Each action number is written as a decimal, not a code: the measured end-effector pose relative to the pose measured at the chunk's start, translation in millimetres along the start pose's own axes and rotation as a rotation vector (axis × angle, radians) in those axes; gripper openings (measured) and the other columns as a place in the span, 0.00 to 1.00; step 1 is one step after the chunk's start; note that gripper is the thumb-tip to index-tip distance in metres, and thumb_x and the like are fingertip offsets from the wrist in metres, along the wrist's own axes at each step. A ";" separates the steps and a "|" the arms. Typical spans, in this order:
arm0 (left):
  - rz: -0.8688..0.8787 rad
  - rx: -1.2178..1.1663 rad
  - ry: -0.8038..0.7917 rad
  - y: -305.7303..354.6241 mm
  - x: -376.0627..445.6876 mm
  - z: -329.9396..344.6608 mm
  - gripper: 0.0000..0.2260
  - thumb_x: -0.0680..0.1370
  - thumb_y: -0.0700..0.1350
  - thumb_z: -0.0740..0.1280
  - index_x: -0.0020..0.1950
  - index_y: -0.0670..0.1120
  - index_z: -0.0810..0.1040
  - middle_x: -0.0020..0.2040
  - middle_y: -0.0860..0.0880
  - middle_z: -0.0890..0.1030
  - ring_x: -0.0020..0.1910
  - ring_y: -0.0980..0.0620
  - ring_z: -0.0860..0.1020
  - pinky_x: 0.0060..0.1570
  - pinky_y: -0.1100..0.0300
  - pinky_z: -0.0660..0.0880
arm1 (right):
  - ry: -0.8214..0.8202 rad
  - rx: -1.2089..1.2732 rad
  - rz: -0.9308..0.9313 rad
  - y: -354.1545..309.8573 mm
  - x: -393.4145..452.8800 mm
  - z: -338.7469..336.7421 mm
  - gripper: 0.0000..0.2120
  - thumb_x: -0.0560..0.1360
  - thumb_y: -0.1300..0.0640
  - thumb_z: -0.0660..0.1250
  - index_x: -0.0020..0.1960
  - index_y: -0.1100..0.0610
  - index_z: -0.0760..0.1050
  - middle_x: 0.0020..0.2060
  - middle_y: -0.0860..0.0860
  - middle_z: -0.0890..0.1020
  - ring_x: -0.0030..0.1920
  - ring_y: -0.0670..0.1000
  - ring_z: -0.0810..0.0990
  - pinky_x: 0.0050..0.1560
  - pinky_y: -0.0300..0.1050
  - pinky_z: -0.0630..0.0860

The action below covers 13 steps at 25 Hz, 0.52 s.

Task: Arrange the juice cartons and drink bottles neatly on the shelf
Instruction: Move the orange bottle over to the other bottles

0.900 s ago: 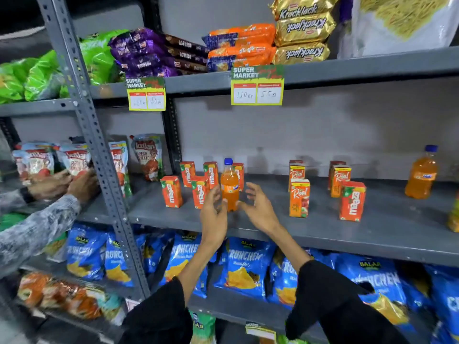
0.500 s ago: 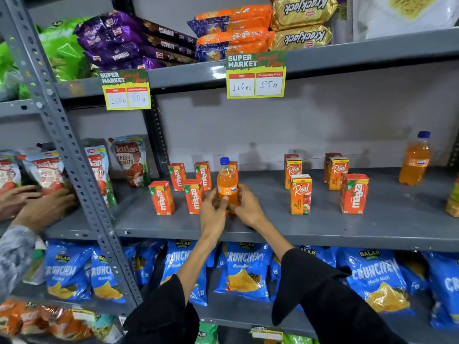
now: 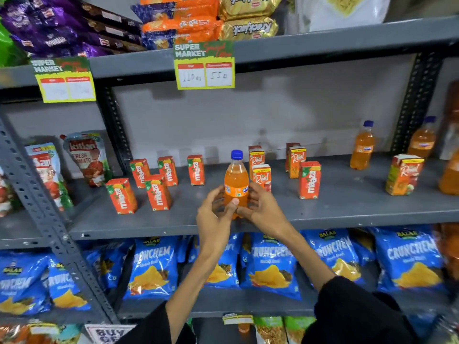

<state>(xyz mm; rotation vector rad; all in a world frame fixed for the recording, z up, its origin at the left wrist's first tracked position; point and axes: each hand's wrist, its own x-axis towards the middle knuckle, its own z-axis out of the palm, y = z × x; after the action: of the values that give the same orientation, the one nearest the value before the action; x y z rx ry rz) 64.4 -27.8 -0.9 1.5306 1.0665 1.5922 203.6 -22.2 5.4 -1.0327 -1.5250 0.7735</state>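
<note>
An orange drink bottle (image 3: 236,181) with a blue cap stands upright near the front of the grey middle shelf (image 3: 347,212). My left hand (image 3: 215,214) and my right hand (image 3: 263,209) both wrap around its lower half. Several orange Maaza cartons (image 3: 159,192) stand scattered to the left. Real cartons (image 3: 262,176) and one more Maaza carton (image 3: 309,180) stand just right of the bottle. Further right are another Real carton (image 3: 403,175) and two more orange bottles (image 3: 362,145).
Tomato ketchup pouches (image 3: 85,157) fill the shelf bay to the left, past a slanted metal upright (image 3: 49,214). Blue Crunchem snack bags (image 3: 270,264) line the shelf below. Biscuit packs and price tags (image 3: 205,65) hang above. A bare stretch of shelf lies right of the Maaza carton.
My hands closed around the orange bottle, which now sits further right, beside the Real cartons. The view has shifted right, and the other person's hands at the left are out of sight.
</note>
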 end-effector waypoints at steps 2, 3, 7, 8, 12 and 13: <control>-0.005 -0.070 -0.039 8.7 -18.3 30.4 0.17 0.76 0.42 0.74 0.64 0.46 0.79 0.54 0.54 0.86 0.51 0.61 0.84 0.52 0.53 0.83 | 0.010 -0.014 0.011 -4.9 -20.2 -38.8 0.23 0.70 0.61 0.76 0.60 0.46 0.73 0.54 0.48 0.84 0.55 0.46 0.84 0.56 0.43 0.80; -0.011 -0.097 -0.060 11.6 -25.2 45.9 0.18 0.76 0.42 0.74 0.65 0.45 0.79 0.54 0.52 0.86 0.52 0.60 0.84 0.51 0.54 0.83 | 0.020 -0.024 0.025 -6.1 -28.3 -57.9 0.23 0.70 0.61 0.76 0.61 0.50 0.73 0.54 0.49 0.85 0.54 0.47 0.84 0.56 0.43 0.81; -0.053 -0.176 -0.172 24.7 -47.7 121.5 0.18 0.75 0.39 0.75 0.64 0.43 0.79 0.53 0.48 0.86 0.49 0.57 0.85 0.46 0.56 0.84 | 0.097 -0.079 0.090 -7.2 -63.2 -141.9 0.28 0.68 0.65 0.77 0.65 0.58 0.72 0.55 0.54 0.85 0.54 0.51 0.85 0.56 0.44 0.81; -0.058 -0.186 -0.207 26.9 -51.7 143.0 0.18 0.74 0.38 0.76 0.64 0.43 0.79 0.52 0.49 0.86 0.48 0.58 0.85 0.45 0.59 0.83 | 0.124 -0.089 0.100 -6.3 -72.8 -163.8 0.27 0.68 0.65 0.77 0.64 0.57 0.73 0.54 0.53 0.85 0.53 0.51 0.85 0.54 0.43 0.81; -0.072 -0.210 -0.338 32.4 -62.8 224.5 0.18 0.72 0.36 0.77 0.62 0.43 0.80 0.48 0.56 0.85 0.43 0.64 0.84 0.41 0.71 0.78 | 0.236 -0.147 0.126 1.8 -102.9 -239.9 0.25 0.68 0.67 0.76 0.62 0.57 0.73 0.53 0.51 0.84 0.51 0.47 0.85 0.51 0.41 0.81; -0.079 -0.219 -0.370 33.3 -64.7 243.3 0.18 0.72 0.36 0.77 0.60 0.45 0.81 0.48 0.56 0.85 0.43 0.64 0.84 0.40 0.71 0.79 | 0.266 -0.180 0.131 4.9 -108.7 -256.8 0.25 0.69 0.68 0.76 0.63 0.58 0.73 0.54 0.52 0.84 0.52 0.46 0.85 0.53 0.42 0.81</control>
<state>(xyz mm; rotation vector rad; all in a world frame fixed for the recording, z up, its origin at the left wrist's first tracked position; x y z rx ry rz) 313.8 -74.9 -5.6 1.5353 0.7140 1.2610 459.7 -132.7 8.2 -1.3246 -1.3247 0.5678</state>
